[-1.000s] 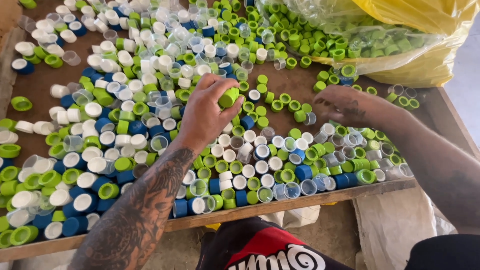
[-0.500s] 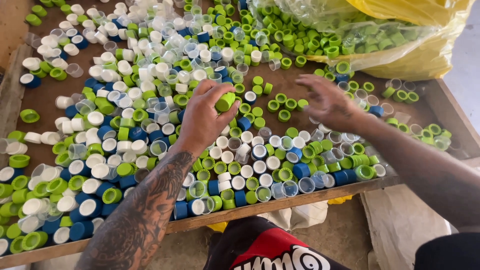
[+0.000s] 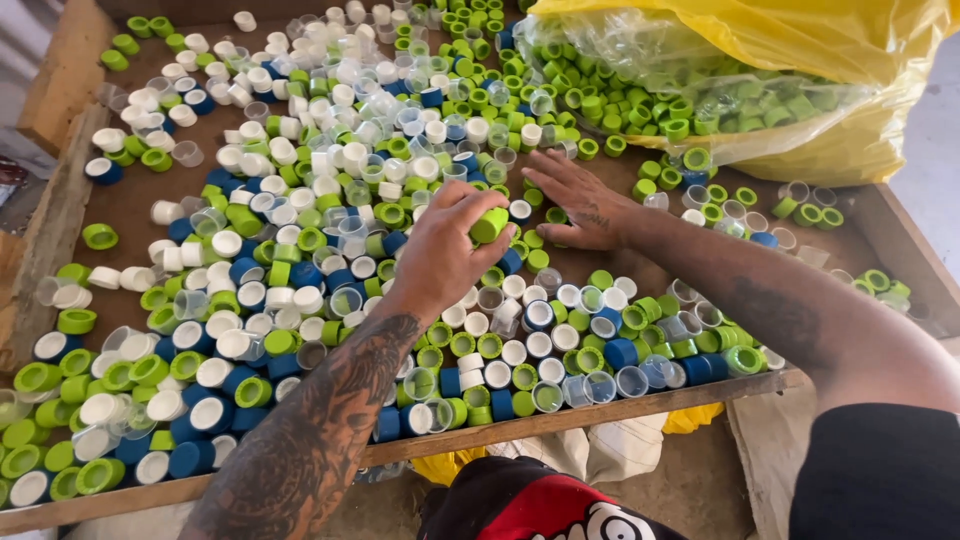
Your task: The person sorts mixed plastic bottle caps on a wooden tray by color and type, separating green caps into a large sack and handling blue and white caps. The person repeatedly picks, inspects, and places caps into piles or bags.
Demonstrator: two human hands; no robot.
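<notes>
L hand point(image 3: 445, 250): your fingers pinch green cap point(image 3: 489, 225), held just above pile.
R hand point(image 3: 580, 200): fingers spread flat on tray point(image 3: 130, 200), nearer yellow bag point(image 3: 800, 60).
Cap vs R: just left of it.

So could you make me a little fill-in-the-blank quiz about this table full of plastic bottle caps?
1. The left hand pinches a round plastic cap coloured ____.
2. The right hand lies flat, palm ____, on the brown wooden table.
3. The crinkled plastic bag at the far right corner is coloured ____.
4. The caps showing inside that bag are mostly ____.

Missing words: green; down; yellow; green
</notes>
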